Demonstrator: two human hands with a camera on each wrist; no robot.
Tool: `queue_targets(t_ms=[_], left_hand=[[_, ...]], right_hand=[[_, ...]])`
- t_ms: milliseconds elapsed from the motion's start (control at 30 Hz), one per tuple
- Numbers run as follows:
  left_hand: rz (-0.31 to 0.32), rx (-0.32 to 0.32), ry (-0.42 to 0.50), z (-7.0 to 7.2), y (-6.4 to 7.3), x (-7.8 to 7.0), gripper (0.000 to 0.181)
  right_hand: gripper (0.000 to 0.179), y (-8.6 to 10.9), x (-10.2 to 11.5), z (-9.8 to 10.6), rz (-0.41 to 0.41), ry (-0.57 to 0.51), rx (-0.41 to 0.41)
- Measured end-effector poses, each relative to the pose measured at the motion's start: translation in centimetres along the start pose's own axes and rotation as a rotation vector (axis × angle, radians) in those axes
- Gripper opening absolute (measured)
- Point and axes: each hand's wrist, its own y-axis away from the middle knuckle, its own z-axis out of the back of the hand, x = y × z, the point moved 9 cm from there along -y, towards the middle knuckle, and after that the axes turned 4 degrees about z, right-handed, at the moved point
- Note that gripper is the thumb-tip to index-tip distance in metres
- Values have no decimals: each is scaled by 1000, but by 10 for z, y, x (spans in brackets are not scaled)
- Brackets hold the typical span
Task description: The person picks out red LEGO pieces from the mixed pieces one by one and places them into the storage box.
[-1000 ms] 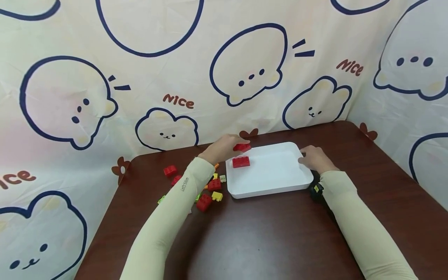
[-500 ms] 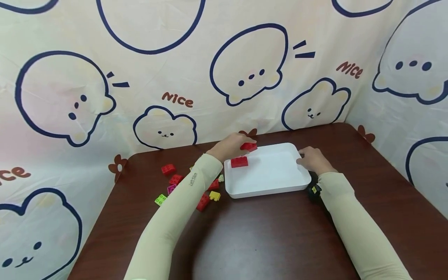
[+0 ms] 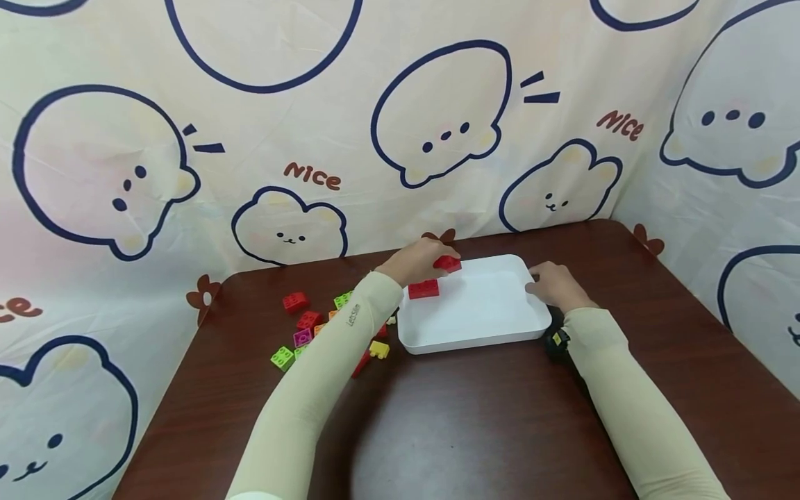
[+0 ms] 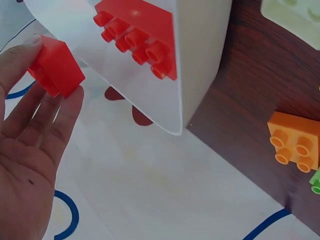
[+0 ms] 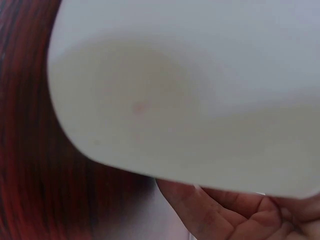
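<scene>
My left hand [image 3: 412,264] pinches a red toy brick [image 4: 57,65] between thumb and fingertips, over the far left rim of a white tray [image 3: 487,298]. A second red brick [image 3: 423,289] lies inside the tray near its left side; the left wrist view shows its row of round studs. At the tray's right end, my right hand [image 3: 558,285] grips the rim with curled fingers. In the right wrist view that hand [image 5: 235,215] is partly hidden behind the tray edge.
Left of the tray lie several loose bricks, among them a red one [image 3: 296,302], a lime green one [image 3: 282,358], a magenta one [image 3: 303,337] and a yellow one [image 3: 378,349]. My left sleeve [image 3: 325,361] hides part of them. A patterned curtain [image 3: 375,208] hangs behind the brown table [image 3: 469,417].
My left hand has shifted to the right with the red brick, farther over the tray's far rim. The right hand stays at the tray's right end.
</scene>
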Motion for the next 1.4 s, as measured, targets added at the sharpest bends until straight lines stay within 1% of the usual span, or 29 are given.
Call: queue_targets(t_ms=[233,500,667,800,933,1133,1300,1400], left_hand=[[-28,41,-25,-9,-10,-9,45],[-61,51,-80,-19,-19,-16,41],[-56,60,-116,-23,-21,-19,40],[-55,62,-105,-23,-21,-22,41],[-56,73,-92,-26,-22,-24,42],[-60,96,-104,-33,-23,-27,40],[-73,88,-108,-36,-25,-28,37],[-67,92,-115,-39,-25,-27,37]], right_hand=[[52,0,-1,1,-8,-5,-3],[52,0,-2,0,-9,-16,-8],[51,0,2,1,4,-13,-19],[50,2,3,2,8,-10,-27],[50,1,1,0,3,-12,-26],[51,0,0,-2,-7,-4,-21],[51,0,0,-2,-10,-9,-14],[52,0,0,-3,-17,-16,-13]])
